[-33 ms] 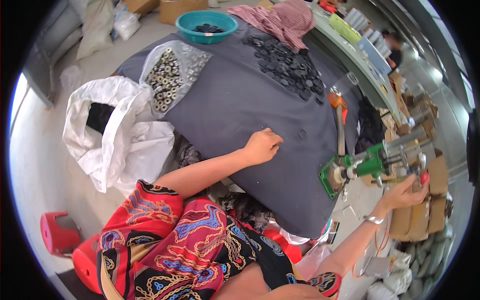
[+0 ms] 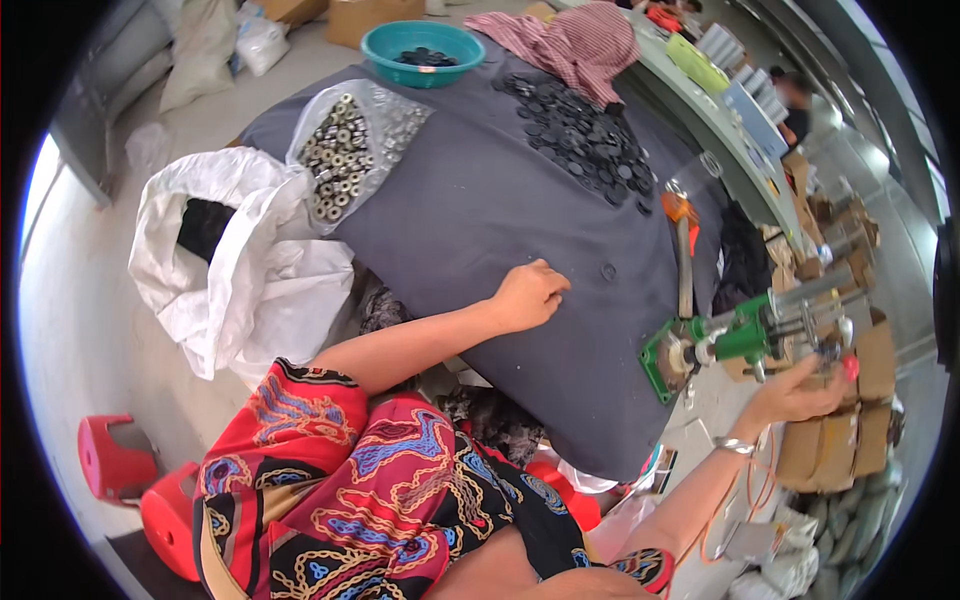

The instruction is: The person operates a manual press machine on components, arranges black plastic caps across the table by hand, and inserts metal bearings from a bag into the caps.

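Observation:
My left hand [image 2: 532, 295] rests on the grey cloth of the table [image 2: 470, 230], its fingers curled and pressed together; whatever is in them, if anything, is too small to make out. Just right of it lies a single dark round disc [image 2: 608, 271]. At the table's right corner stands a green hand press [image 2: 735, 340] with a metal shaft and rods. My right hand [image 2: 797, 392], a silver bracelet at its wrist, is closed round the press's lever by the red knob [image 2: 851, 367].
Black discs [image 2: 585, 140] lie spread at the far right, near a hammer [image 2: 685, 262] and a checked cloth [image 2: 575, 45]. A clear bag of metal rings [image 2: 345, 165], a teal basin [image 2: 425, 75] and a white sack [image 2: 230, 270] stand left. Red stools [image 2: 115, 455] are at lower left.
My right hand and the red knob have shifted slightly down, the hand also a little left. The left hand stays in the same place on the cloth. The whole view has moved a little.

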The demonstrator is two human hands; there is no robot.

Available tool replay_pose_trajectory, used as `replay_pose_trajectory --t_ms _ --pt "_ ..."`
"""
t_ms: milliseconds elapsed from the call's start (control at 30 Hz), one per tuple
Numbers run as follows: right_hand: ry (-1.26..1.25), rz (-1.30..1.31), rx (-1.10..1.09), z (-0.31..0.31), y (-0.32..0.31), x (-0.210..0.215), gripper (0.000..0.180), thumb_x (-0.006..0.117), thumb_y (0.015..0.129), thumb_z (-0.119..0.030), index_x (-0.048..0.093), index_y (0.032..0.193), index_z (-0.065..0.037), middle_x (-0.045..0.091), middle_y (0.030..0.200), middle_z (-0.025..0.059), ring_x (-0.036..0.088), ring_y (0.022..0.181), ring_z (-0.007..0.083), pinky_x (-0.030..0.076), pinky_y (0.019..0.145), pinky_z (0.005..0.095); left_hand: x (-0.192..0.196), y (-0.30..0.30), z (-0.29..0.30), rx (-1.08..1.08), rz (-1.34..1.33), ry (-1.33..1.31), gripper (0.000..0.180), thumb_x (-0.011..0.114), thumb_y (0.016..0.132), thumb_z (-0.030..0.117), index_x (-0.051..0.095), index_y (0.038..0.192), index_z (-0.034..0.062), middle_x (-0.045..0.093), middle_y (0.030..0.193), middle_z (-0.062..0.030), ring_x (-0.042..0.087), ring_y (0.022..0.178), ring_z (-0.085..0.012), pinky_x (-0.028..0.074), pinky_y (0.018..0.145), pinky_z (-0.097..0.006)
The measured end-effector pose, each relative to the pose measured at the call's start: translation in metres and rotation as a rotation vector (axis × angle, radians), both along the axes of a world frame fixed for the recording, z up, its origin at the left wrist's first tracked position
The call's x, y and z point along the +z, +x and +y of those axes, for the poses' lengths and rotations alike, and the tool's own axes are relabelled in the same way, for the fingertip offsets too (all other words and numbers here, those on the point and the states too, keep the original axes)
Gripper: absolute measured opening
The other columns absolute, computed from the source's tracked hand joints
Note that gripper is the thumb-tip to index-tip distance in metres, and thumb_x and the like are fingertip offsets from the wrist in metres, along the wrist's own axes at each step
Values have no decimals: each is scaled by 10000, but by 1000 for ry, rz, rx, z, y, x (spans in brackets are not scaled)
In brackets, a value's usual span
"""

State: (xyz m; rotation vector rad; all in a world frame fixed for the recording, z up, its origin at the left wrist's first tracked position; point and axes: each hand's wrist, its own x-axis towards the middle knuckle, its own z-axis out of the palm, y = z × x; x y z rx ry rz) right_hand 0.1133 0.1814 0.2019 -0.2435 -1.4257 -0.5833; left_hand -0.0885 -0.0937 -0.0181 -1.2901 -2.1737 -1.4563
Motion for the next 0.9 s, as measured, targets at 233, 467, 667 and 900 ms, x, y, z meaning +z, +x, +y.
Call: replay_pose_trajectory --t_ms 233,467,667,900 --pt "-793 -462 738 -51 -119 -122 280 617 915 -130 584 1150 19 577 1203 171 565 1077 315 450 933 412 21 -19 -3 -79 -259 -84 213 681 768 62 699 979 35 716 859 -78 672 837 -218 541 749 -349" --pt "-1144 -821 582 -31 -191 -182 357 615 916 -244 626 1153 23 637 1117 203 588 1083 332 446 967 399 31 -112 -49 270 -120 -75 239 671 790 110 699 1013 30 714 907 -138 691 899 -289 540 804 -375" --pt "-738 -1178 282 -37 -161 -219 400 548 953 -247 570 1273 -8 559 1342 189 491 1273 352 368 1085 438 14 -62 -38 -16 298 -717 689 524 912 530 398 1458 130 355 1500 -191 287 1401 -416 229 1098 -647" --pt "-754 -1097 395 -40 -138 -224 308 517 962 -132 596 1235 -10 583 1315 182 535 1242 331 403 1061 434 14 -38 -49 2 337 -779 667 465 929 581 409 1465 188 320 1530 -187 256 1418 -415 189 1113 -650"
